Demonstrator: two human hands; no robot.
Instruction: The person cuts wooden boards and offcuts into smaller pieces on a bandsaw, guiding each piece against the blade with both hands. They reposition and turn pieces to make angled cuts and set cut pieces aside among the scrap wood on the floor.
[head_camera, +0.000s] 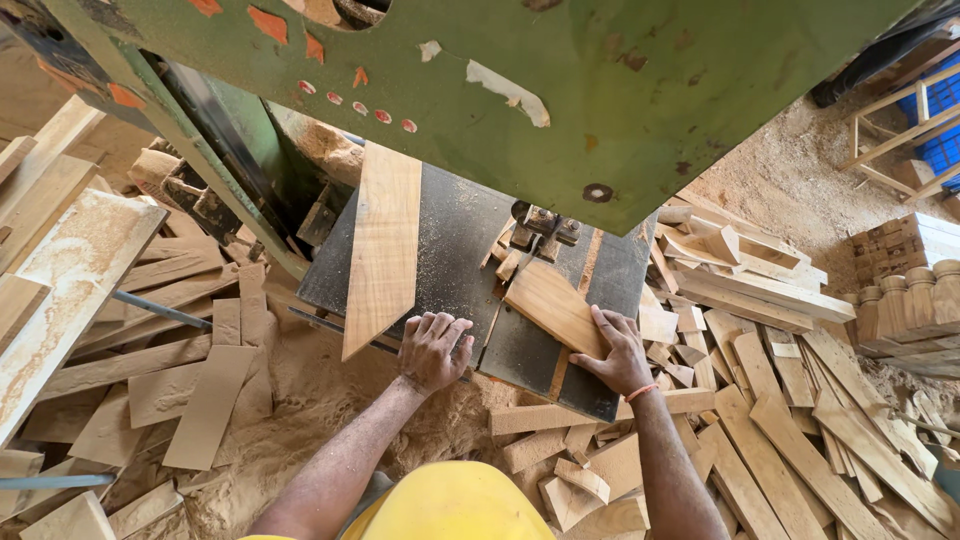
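Left of the saw table (455, 250): sawdust, scattered flat offcuts (200, 400). On its near edge: left hand (433, 350) spread flat, beside a long pointed plank (382, 250). Toward the blade guide (540, 228): right hand (620, 352) pressing a smooth wedge-shaped board (553, 305), fingers open. Right of table: crowded slats (780, 400).

The dark metal saw table (455, 250) is dusted with sawdust. There's a long pointed board (383, 245) lying on its left side and a smaller wood piece (553, 305) near the blade.
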